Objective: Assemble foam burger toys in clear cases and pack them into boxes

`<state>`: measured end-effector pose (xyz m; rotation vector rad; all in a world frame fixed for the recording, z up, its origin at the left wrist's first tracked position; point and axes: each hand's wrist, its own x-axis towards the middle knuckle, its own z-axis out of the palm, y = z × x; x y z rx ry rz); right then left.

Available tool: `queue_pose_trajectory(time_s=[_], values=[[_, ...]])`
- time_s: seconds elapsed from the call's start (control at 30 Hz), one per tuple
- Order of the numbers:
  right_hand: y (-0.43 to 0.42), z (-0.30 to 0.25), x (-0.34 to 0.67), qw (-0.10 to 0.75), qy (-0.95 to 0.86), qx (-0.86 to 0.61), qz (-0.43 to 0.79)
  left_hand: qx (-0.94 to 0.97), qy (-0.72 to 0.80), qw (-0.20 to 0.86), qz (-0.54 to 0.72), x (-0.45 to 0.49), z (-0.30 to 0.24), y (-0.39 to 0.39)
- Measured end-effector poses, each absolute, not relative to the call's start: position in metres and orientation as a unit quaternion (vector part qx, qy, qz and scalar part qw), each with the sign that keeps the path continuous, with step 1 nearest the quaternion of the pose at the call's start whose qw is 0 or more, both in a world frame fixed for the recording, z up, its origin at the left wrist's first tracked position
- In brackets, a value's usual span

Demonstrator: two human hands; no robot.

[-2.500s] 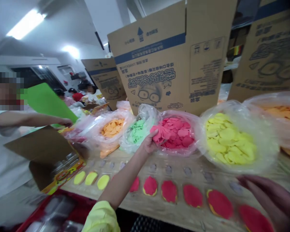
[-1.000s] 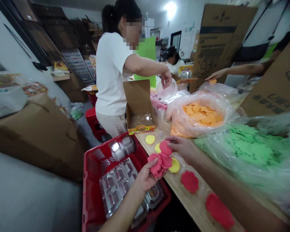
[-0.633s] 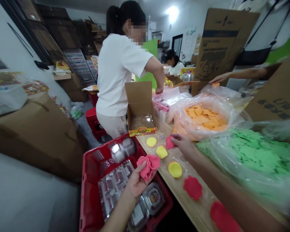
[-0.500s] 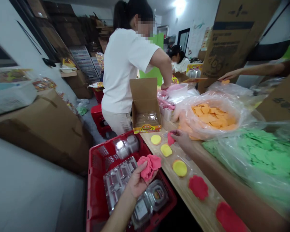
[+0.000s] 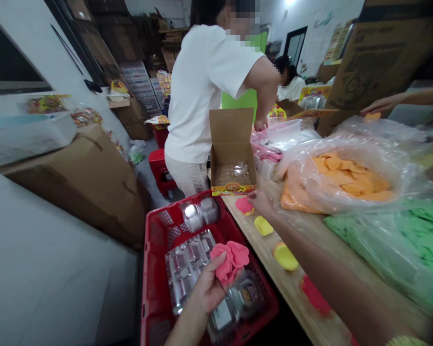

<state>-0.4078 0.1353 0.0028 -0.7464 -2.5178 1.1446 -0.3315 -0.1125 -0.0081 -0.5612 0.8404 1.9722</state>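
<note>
My left hand [image 5: 211,290] is closed around a bunch of soft pink scalloped pieces [image 5: 230,262], held above the red crate [image 5: 155,288]. At the far end of the table strip, my right hand [image 5: 262,204] pinches the edge of a single pink scalloped piece [image 5: 243,205]. That piece lies over a yellow one, whose rim shows beneath it. Closer to me in the same row lie a yellow piece [image 5: 263,226], another yellow round [image 5: 286,257] and a deeper pink scalloped piece [image 5: 315,295]. My right forearm hides part of the row.
Clear plastic clamshells [image 5: 191,269] lie in the crate. An open cardboard box [image 5: 233,127] stands past the row. Bags of orange pieces [image 5: 346,175] and green pieces [image 5: 393,235] sit on the right. A co-worker in a white shirt [image 5: 198,91] stands behind the box; another person's hand [image 5: 382,103] reaches in.
My right hand has carried the pink piece left and onto the farthest yellow one. My left hand still holds its bunch. The whole view has shifted, with things appearing farther right.
</note>
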Motion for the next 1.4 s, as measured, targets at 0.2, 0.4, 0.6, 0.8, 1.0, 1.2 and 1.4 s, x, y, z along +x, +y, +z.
queue_pose_trajectory(time_s=[0.2, 0.4, 0.6, 0.8, 1.0, 1.2, 1.4], values=[[0.137, 0.007, -0.398, 0.115, -0.904, -0.279, 0.303, -0.232, 0.320, 0.441, 0.806, -0.335, -0.007, -0.107], [0.131, 0.016, -0.393, 0.111, -0.911, -0.276, 0.285, -0.211, 0.315, 0.429, 0.820, -0.343, 0.000, -0.094], [0.119, 0.037, -0.359, 0.032, -0.895, -0.183, 0.405, -0.161, 0.302, 0.436, 0.832, -0.352, 0.009, -0.075], [0.122, 0.040, -0.324, -0.057, -0.775, -0.062, 0.626, -0.117, 0.309, 0.451, 0.829, -0.357, 0.015, -0.048], [0.140, 0.030, -0.316, 0.040, -0.760, -0.075, 0.644, -0.120, 0.326, 0.474, 0.809, -0.353, 0.013, -0.037], [0.162, 0.028, -0.314, 0.171, -0.890, -0.125, 0.404, -0.115, 0.311, 0.476, 0.814, -0.345, 0.001, -0.050], [0.163, 0.019, -0.322, 0.209, -0.929, -0.101, 0.289, -0.130, 0.325, 0.476, 0.807, -0.339, -0.002, -0.062]])
